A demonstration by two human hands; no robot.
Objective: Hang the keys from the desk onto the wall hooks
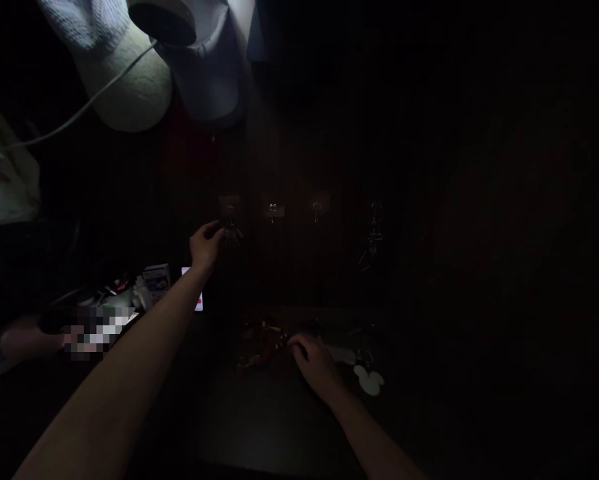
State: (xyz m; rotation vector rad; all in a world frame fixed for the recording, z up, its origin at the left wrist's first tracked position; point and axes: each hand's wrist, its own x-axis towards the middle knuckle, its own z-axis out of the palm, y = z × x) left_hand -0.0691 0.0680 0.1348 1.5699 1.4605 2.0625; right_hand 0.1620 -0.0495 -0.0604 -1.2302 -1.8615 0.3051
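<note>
In the dim head view, my left hand [205, 247] is raised to the wall, thumb and forefinger closed at the side of a bunch of keys [233, 235]. The keys hang just below a small wall hook [230, 208]. Low over the dark tabletop, my right hand [317, 367] has its thumb and forefinger curled together beside small pale beads [280, 345]. What these fingers hold, if anything, is lost in the dark. A reddish tangle of trinkets [254, 350] lies left of that hand. To its right lies a white mouse-head-shaped tag [368, 380] with a ring.
Two more hooks [273, 209] [317, 208] sit along the wall, and another key bunch [372, 243] hangs farther right. Caps [207, 80] and a white cable [104, 90] hang above. At left are a lit phone screen [199, 303], a small box [157, 279] and clutter.
</note>
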